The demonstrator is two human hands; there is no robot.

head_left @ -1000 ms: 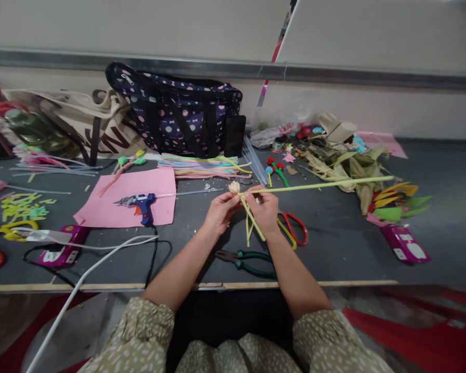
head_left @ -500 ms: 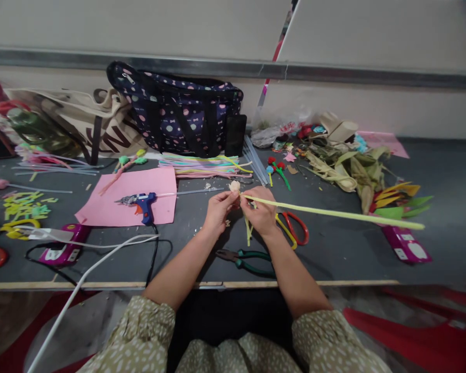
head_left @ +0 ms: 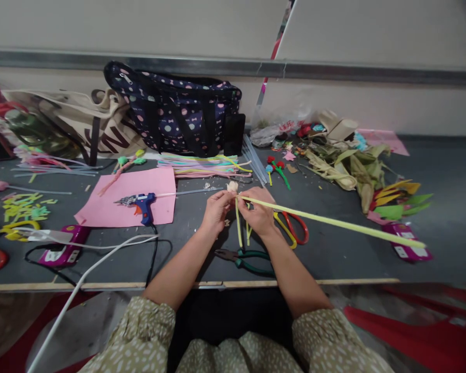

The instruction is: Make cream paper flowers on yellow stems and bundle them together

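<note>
Grey tabletop (head_left: 334, 254) runs the width of the view, with a pale wooden edge on the near side and a plain wall with a metal rail behind it. It is crowded. A dark spotted bag (head_left: 178, 116) and a canvas bag (head_left: 81, 122) lean against the wall. A bundle of coloured straws (head_left: 202, 166) lies in front of them. A blue glue gun (head_left: 142, 202) rests on a pink sheet (head_left: 120, 191) at the left, and dried leaves (head_left: 349, 166) are heaped at the right. Green-handled pliers (head_left: 244, 259) and red and yellow scissors (head_left: 295, 228) lie just beside the wrists.

Both hands meet above the middle of the table. The left hand (head_left: 216, 210) has its fingers pinched together at the base of a small cream bud (head_left: 232, 186). The right hand (head_left: 261, 212) is clamped on a long yellow-green strip (head_left: 334, 221) where it leaves the bud. A few shorter strands hang down between the hands.

A second ago the strip reached out to the right and slightly away, its far end over the dried leaves. Since then it has swung toward the person, and its tip now lies over a pink box (head_left: 407, 247) near the right edge. The hands have barely moved.

The strip's long axis runs nearly straight from the bud, rightward and toward the near edge. Its free end points right, well apart from the hands.
</note>
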